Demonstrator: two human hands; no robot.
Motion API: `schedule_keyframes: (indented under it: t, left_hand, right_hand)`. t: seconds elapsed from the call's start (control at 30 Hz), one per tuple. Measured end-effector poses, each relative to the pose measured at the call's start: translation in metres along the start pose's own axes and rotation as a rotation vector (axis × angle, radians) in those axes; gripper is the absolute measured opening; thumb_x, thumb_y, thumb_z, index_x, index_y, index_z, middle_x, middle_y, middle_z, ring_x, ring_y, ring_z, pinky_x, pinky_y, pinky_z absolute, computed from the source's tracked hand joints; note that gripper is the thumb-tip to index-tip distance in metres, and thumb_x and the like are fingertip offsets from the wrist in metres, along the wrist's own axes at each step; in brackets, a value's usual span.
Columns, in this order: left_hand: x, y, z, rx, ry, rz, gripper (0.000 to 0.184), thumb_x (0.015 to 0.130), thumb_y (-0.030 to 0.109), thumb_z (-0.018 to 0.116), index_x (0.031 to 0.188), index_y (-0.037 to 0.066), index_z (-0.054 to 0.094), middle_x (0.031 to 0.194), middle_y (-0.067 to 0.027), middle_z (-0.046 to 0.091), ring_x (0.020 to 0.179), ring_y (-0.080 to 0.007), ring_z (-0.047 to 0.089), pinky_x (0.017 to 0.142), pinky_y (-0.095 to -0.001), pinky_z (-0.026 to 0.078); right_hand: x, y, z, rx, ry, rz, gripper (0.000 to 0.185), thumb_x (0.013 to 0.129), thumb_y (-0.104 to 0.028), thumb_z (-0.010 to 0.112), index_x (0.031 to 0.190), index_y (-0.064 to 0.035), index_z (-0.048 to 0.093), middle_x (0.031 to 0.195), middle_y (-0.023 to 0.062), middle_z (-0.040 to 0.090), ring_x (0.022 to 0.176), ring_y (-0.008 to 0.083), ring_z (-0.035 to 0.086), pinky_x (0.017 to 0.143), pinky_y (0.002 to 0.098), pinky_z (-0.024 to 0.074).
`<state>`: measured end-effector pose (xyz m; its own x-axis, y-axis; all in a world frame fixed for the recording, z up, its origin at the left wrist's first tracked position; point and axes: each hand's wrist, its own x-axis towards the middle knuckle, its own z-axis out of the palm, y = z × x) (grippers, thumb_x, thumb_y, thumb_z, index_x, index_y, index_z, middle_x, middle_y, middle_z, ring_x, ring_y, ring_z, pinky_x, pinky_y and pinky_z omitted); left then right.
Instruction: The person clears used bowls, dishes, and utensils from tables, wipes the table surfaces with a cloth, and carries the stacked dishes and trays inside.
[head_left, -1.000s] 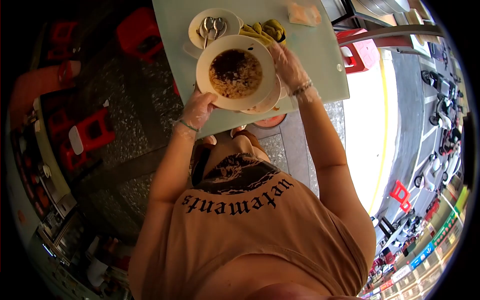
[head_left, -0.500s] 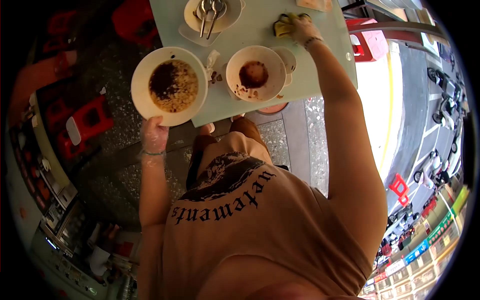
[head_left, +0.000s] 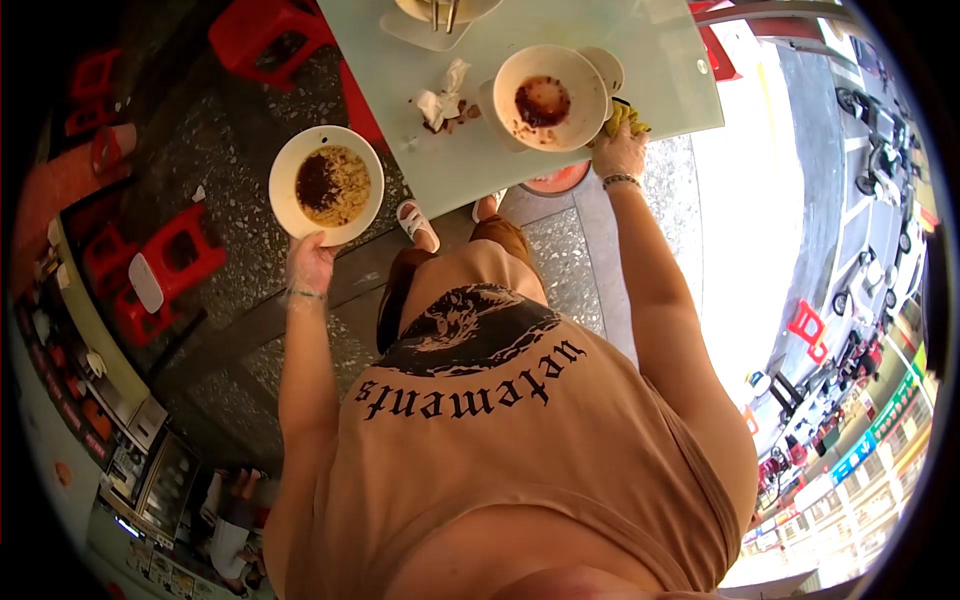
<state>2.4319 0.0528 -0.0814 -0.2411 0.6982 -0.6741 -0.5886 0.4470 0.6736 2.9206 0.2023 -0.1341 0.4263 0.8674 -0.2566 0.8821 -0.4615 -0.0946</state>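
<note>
Bowl (head_left: 327,187) held beside pale table (head_left: 660,85); red stools (head_left: 258,32) nearby.

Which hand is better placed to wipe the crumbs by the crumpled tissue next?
Probably the right hand: it holds a yellowish cloth at the table, while the left hand supports a partly filled bowl beyond its edge.

the held bowl (head_left: 283,180) was white, its contents (head_left: 345,185) dark brown and tan. the cloth (head_left: 627,118) was yellow-green, the table (head_left: 450,165) pale green. black print (head_left: 465,335) marked the tan shirt (head_left: 480,460).
</note>
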Motion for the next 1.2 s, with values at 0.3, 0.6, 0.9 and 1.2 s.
schedule_keyframes:
  t: [0.3, 0.6, 0.9, 1.2]
  left_hand:
    - [0.037, 0.005, -0.066, 0.109, -0.134, -0.068, 0.048, 0.081, -0.005, 0.041, 0.128, -0.001, 0.032, 0.116, -0.0169, 0.051, 0.098, -0.0277, 0.059, 0.078, -0.0374, 0.056]
    - [0.065, 0.0, -0.095, 0.121, -0.136, -0.14, 0.051, 0.078, -0.003, 0.045, 0.127, 0.0, 0.032, 0.113, -0.0156, 0.05, 0.093, -0.0257, 0.06, 0.073, -0.0353, 0.057]
    - [0.089, -0.021, -0.115, 0.163, -0.127, -0.159, 0.036, 0.078, 0.003, 0.05, 0.112, -0.002, 0.04, 0.105, -0.0155, 0.054, 0.087, -0.0254, 0.06, 0.072, -0.0358, 0.056]
    - [0.105, -0.021, -0.112, 0.243, -0.189, -0.181, 0.051, 0.078, 0.0, 0.047, 0.126, -0.002, 0.03, 0.114, -0.0187, 0.048, 0.096, -0.0291, 0.058, 0.078, -0.038, 0.055]
  right_hand:
    - [-0.124, -0.093, 0.045, 0.284, 0.012, 0.11, 0.058, 0.083, -0.035, 0.052, 0.132, -0.0074, 0.037, 0.122, 0.0312, 0.035, 0.103, 0.0452, 0.051, 0.09, 0.0443, 0.0434]
    - [-0.175, -0.184, 0.055, 0.193, -0.125, 0.104, 0.053, 0.078, -0.03, 0.058, 0.12, -0.0007, 0.044, 0.126, 0.0264, 0.033, 0.107, 0.0422, 0.048, 0.089, 0.0439, 0.0434]
    - [-0.137, -0.201, 0.055, 0.273, -0.004, 0.106, 0.046, 0.078, -0.021, 0.051, 0.115, 0.0062, 0.05, 0.124, 0.0348, 0.038, 0.114, 0.0437, 0.043, 0.098, 0.0426, 0.0366]
    - [-0.099, -0.233, 0.055, 0.195, -0.006, -0.105, 0.052, 0.078, -0.025, 0.05, 0.124, -0.0013, 0.046, 0.121, 0.0302, 0.045, 0.116, 0.0421, 0.042, 0.098, 0.0406, 0.0364]
